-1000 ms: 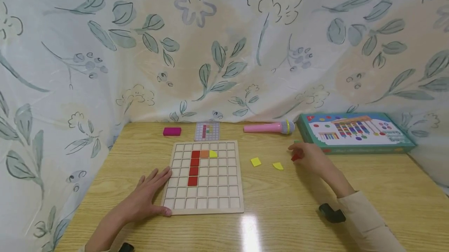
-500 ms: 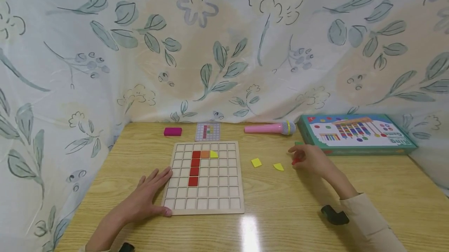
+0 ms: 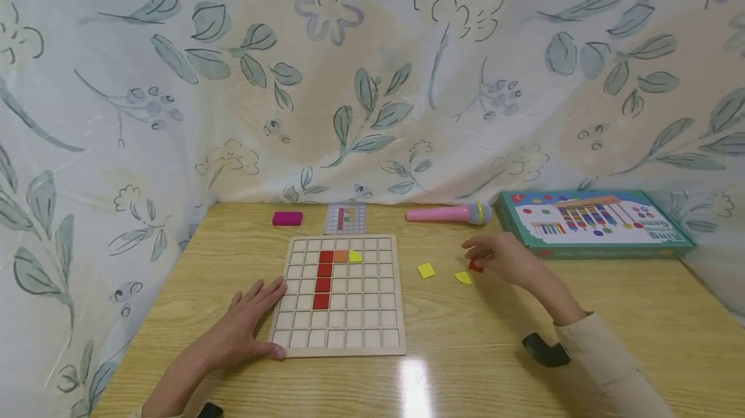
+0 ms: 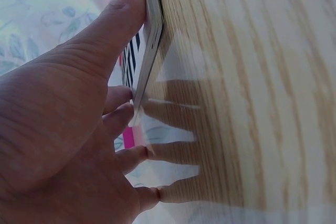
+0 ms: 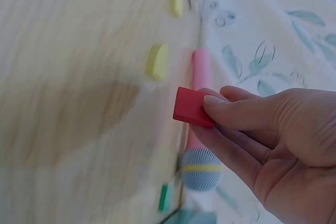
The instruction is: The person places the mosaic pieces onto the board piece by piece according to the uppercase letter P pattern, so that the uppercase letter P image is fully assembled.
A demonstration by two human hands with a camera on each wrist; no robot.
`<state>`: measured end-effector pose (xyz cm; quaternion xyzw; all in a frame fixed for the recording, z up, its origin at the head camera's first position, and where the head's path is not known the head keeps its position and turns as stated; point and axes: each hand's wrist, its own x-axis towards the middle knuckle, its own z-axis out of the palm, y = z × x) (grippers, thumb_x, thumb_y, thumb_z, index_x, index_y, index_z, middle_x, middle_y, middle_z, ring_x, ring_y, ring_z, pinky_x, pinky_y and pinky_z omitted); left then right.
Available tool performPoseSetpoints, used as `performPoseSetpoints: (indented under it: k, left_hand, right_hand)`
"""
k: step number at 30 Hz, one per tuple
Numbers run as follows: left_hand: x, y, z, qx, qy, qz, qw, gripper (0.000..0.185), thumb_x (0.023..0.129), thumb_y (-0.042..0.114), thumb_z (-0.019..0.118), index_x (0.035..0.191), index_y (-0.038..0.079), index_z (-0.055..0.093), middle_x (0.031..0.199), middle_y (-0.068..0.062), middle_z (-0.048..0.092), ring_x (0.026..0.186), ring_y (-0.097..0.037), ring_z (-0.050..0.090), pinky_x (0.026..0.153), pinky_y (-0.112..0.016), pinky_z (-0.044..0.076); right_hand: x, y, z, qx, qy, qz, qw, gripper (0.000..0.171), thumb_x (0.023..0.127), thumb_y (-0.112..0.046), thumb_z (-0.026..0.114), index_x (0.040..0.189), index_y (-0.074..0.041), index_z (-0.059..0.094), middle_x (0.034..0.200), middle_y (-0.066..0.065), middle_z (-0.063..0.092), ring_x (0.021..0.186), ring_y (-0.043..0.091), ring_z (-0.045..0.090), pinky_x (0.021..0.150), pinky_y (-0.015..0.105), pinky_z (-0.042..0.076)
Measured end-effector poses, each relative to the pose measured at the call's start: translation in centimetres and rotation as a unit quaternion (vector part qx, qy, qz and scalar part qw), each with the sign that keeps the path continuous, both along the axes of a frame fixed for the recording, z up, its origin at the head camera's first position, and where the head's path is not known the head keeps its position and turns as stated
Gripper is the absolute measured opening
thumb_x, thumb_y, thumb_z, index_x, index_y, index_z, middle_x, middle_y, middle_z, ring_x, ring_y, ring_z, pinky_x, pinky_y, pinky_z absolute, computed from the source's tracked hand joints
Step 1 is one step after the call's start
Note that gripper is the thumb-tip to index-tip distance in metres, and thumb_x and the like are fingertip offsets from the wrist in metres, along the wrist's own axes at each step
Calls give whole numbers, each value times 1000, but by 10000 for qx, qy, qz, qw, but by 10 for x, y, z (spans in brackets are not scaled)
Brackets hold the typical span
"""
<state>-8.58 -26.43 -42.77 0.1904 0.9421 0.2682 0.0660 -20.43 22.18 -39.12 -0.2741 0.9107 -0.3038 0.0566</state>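
My right hand [image 3: 512,263] pinches a red square tile [image 5: 191,107] between thumb and fingers, raised off the table in the right wrist view. A yellow quarter-round tile [image 3: 463,278] lies just left of it, and a yellow square tile [image 3: 427,270] farther left. Spread along the left side of the wooden grid board [image 3: 400,314] are the fingers of my left hand [image 3: 233,327], its thumb at the near left corner. On the board stand a column of several red tiles [image 3: 322,285], an orange tile [image 3: 341,256] and a yellow quarter-round tile [image 3: 355,256].
Behind the board lie a pattern card [image 3: 346,219] and a magenta block [image 3: 288,219]. A pink toy microphone [image 3: 442,213] and a green-edged game box [image 3: 593,224] are at the back right. A small green piece [image 5: 165,198] lies near the microphone head. A floral curtain [image 3: 372,81] hangs behind.
My right hand has moved left with the red tile, to beside the yellow quarter-round tile. The left hand stays at the board's side.
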Motion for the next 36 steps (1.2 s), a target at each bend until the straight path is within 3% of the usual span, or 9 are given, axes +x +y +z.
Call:
performPoseSetpoints:
  k: [8,17,28,36]
  left_hand:
    - [0,-1,1,12,-46,16,10000,110,66,58,80,150,3,37,158,-15,30,143,-51,17,108,-73,8]
    - [0,-3,2,-27,-65,45,10000,110,65,59,80,150,3,37,157,-15,31,142,-51,18,108,-73,9]
    - [1,-4,1,17,-85,56,9999,109,66,57,81,150,3,38,157,-15,31,142,-52,18,107,-74,9]
    - [0,-2,3,-3,14,18,10000,109,66,58,80,150,3,38,157,-15,32,142,-51,19,108,-73,10]
  right_hand:
    - [-3,-45,8,-220,162,61,9996,32,80,13,70,112,7,67,94,14,73,86,26,71,75,39,59]
    - [-3,-100,5,-138,-159,452,9988,31,83,10,70,113,5,67,90,9,70,82,15,67,72,28,57]
    - [7,-158,-4,-580,-342,1129,9913,29,84,6,71,113,2,69,91,4,70,85,13,64,78,23,54]
    - [15,-192,-8,-872,-691,1249,9859,32,84,-3,76,115,-1,70,86,-4,66,82,8,61,76,21,53]
